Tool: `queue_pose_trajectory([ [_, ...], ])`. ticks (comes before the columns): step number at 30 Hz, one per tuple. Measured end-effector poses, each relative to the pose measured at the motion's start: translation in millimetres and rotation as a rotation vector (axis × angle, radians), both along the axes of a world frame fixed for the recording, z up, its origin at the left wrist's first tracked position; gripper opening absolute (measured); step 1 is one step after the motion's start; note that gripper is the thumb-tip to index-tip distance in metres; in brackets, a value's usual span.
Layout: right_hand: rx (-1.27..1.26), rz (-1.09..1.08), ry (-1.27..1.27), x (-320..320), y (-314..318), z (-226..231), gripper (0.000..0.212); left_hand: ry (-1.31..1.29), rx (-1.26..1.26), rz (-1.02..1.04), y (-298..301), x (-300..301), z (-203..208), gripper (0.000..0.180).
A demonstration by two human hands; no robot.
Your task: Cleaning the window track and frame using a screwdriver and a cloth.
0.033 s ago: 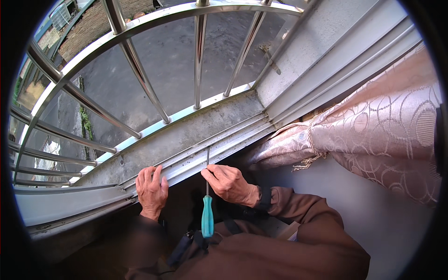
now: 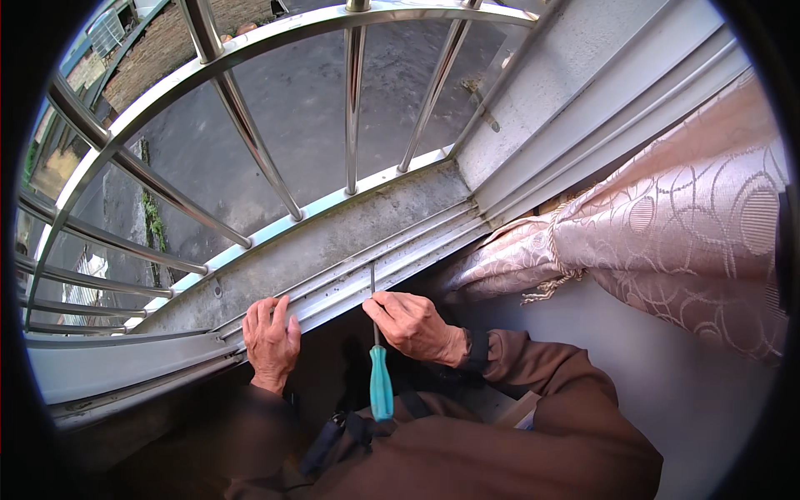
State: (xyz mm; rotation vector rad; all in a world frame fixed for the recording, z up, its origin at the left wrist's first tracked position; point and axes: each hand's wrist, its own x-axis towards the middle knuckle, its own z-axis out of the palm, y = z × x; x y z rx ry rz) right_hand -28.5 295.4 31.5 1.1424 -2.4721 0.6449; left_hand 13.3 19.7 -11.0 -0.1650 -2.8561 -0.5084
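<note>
My right hand [image 2: 408,325] pinches the thin metal shaft of a screwdriver with a teal handle [image 2: 381,383]. The handle points back toward my body, and the tip reaches onto the white window track [image 2: 333,292], which is marked with dark specks. Whether the tip sits in a groove I cannot tell. Left of it, my left hand [image 2: 271,342] rests on the inner edge of the track. Its fingers are bent but apart, with the thumb spread, and nothing shows in them.
Beyond the track lie a stained concrete sill [image 2: 417,200] and a curved guard of metal bars [image 2: 250,137]. A patterned pink curtain [image 2: 667,217], tied with a cord [image 2: 554,250], hangs at the right. The white window frame [image 2: 125,365] borders the left.
The screwdriver's handle has swung slightly to the right and up, and my right hand has shifted a little with it. My left hand stays in place.
</note>
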Motion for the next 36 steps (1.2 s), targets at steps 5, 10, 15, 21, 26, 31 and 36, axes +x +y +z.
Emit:
queue_pose_trajectory([
  [5,0.035,0.008,0.07,-10,41,1,0.021,0.004,-0.001,0.003,0,2,0,0.041],
  [10,-0.01,-0.181,0.031,-13,85,-8,0.023,-0.006,0.005,-0.011,3,-2,0,0.04],
  [15,-0.073,-0.256,0.073,-17,94,-13,0.022,0.007,-0.009,0.004,-2,4,-4,0.04],
  [21,-0.092,-0.574,0.202,-16,103,-34,0.022,0.006,0.007,-0.002,0,3,-1,0.04],
  [26,-0.118,-0.543,0.162,-18,69,-21,0.018,0.016,0.007,0.002,1,3,1,0.037],
  [31,-0.254,-0.241,-0.037,16,16,1,0.019,0.033,0.014,0.002,1,2,0,0.036],
  [36,-0.15,-0.503,0.076,-6,68,10,0.016,0.033,0.02,0.002,-1,3,1,0.037],
])
